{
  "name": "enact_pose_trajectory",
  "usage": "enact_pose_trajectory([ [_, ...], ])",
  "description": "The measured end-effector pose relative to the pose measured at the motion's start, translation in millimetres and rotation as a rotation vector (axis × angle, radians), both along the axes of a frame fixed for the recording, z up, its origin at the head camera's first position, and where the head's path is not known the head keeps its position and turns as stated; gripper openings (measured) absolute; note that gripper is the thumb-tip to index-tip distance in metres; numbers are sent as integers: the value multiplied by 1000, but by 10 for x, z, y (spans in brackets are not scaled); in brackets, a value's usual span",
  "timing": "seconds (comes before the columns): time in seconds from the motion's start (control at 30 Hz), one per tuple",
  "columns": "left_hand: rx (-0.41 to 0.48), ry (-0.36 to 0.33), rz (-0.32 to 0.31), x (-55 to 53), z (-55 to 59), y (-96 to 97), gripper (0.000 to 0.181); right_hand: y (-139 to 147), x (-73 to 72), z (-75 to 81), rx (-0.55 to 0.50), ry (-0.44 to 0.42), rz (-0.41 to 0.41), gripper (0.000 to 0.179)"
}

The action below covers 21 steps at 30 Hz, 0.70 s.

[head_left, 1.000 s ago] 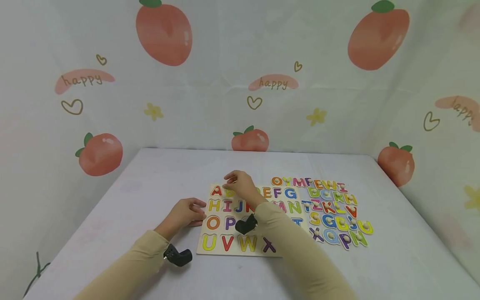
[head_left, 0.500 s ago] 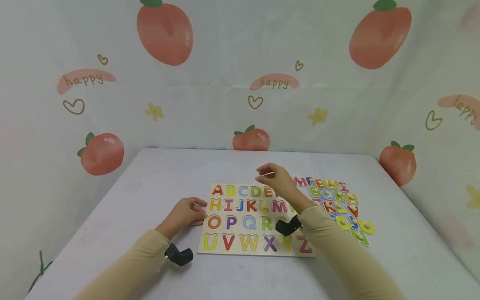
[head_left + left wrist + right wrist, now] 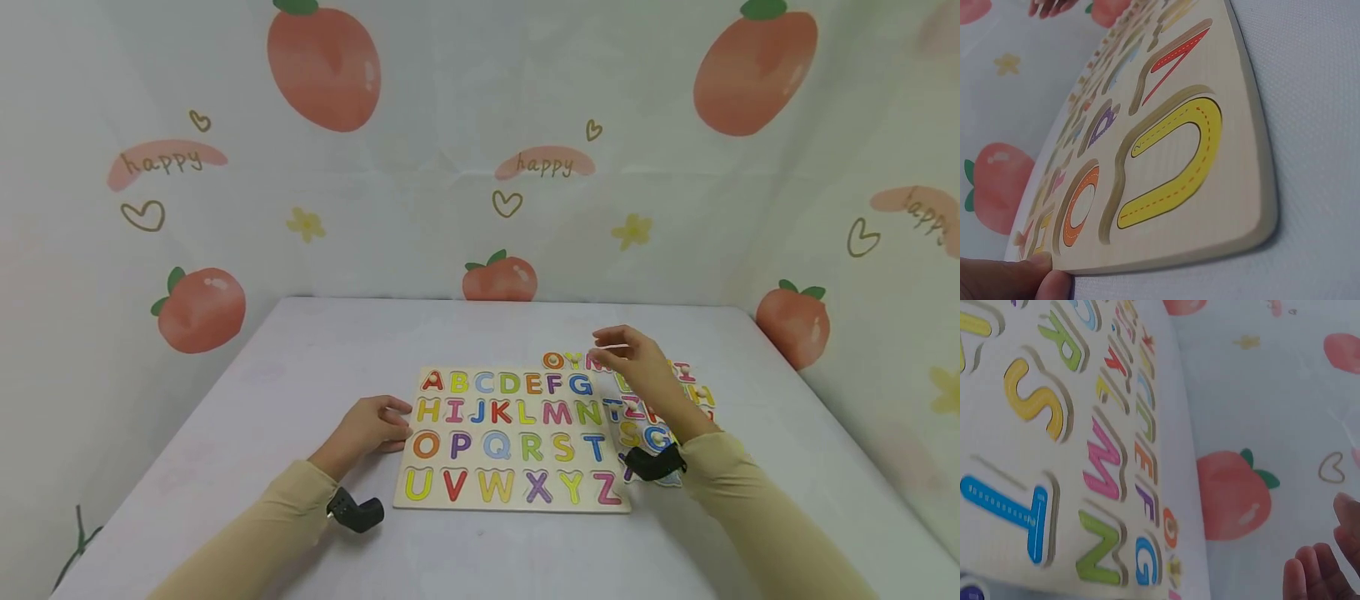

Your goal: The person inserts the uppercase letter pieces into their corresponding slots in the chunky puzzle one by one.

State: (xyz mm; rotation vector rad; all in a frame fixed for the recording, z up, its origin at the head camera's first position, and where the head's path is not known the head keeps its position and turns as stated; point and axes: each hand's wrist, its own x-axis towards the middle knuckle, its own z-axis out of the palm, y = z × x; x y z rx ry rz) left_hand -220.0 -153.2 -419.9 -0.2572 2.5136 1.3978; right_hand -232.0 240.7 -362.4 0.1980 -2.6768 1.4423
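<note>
A wooden alphabet puzzle board (image 3: 480, 507) lies flat on the table, with coloured letter recesses in rows. Its A recess holds a red letter A piece (image 3: 432, 381) with a knob. My left hand (image 3: 367, 429) holds the board's left edge; in the left wrist view, fingertips (image 3: 1041, 261) sit at that edge. My right hand (image 3: 637, 362) hovers above the loose letter pieces (image 3: 632, 408) to the board's right, fingers bent loosely and apart, holding nothing. It hides some pieces. The right wrist view shows spread fingers (image 3: 1319, 569) off the board's side.
More letter pieces, including an orange O (image 3: 553, 361), lie along the board's far right corner. The white table (image 3: 360, 333) ends at a fruit-patterned curtain (image 3: 420, 167). Each wrist carries a small black camera (image 3: 355, 511).
My right hand has moved from above the board's upper left, near the A, rightwards to the loose letter pieces. My left hand has stayed at the board's left edge.
</note>
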Motion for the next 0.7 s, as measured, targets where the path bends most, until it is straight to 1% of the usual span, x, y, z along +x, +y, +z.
enact_pose_trajectory([
  [0.13,2,0,-1,5,5,-4,42,253,73,6,24,4,-49,50],
  [0.27,14,3,-11,16,20,-3,42,522,140,-70,38,8,-101,52],
  [0.33,10,4,-15,24,30,-2,42,686,146,-159,29,4,-130,55],
  [0.4,5,6,-19,27,28,-3,42,889,122,-297,23,-2,-161,60],
  [0.43,-1,7,-21,27,26,-4,42,998,111,-355,16,-11,-161,61],
  [0.53,-9,2,-12,26,23,-2,42,1248,115,-512,45,-40,-228,67],
  [0.6,-13,1,-7,23,20,-1,42,1334,193,-512,63,-67,-238,70],
  [0.7,-18,0,-1,20,17,0,42,1361,361,-446,97,-98,-251,67],
])
